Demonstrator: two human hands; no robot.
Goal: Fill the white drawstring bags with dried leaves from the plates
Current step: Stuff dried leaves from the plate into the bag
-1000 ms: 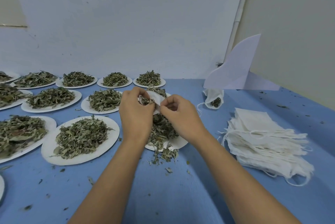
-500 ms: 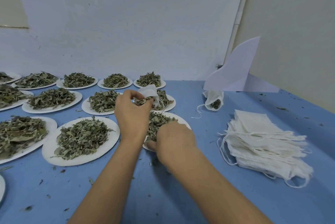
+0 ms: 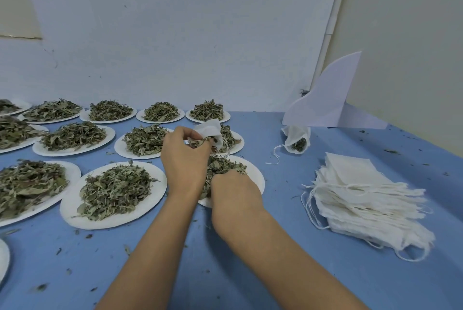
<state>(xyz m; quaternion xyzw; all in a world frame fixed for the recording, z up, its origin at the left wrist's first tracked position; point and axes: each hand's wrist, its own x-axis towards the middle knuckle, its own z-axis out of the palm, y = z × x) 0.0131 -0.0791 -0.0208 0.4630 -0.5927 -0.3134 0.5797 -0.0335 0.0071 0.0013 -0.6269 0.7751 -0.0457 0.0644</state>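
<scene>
The left hand (image 3: 184, 161) pinches the white drawstring bag (image 3: 209, 130) in its curled fingers (image 3: 184, 131). Just below them, the right hand (image 3: 234, 197) reaches into the dried leaves (image 3: 223, 166) on the plate (image 3: 258, 178). Its fingers are hidden, so I cannot tell their grip.

I read this as a small hand-packing workroom: a blue table (image 3: 375, 284) set against a bare white wall (image 3: 175, 46). Left of the stack of empty drawstring bags (image 3: 363, 199) sit rows of plates (image 3: 147, 209) heaped with dried leaves (image 3: 115, 189); behind the stack lies one filled bag (image 3: 297, 141).
</scene>
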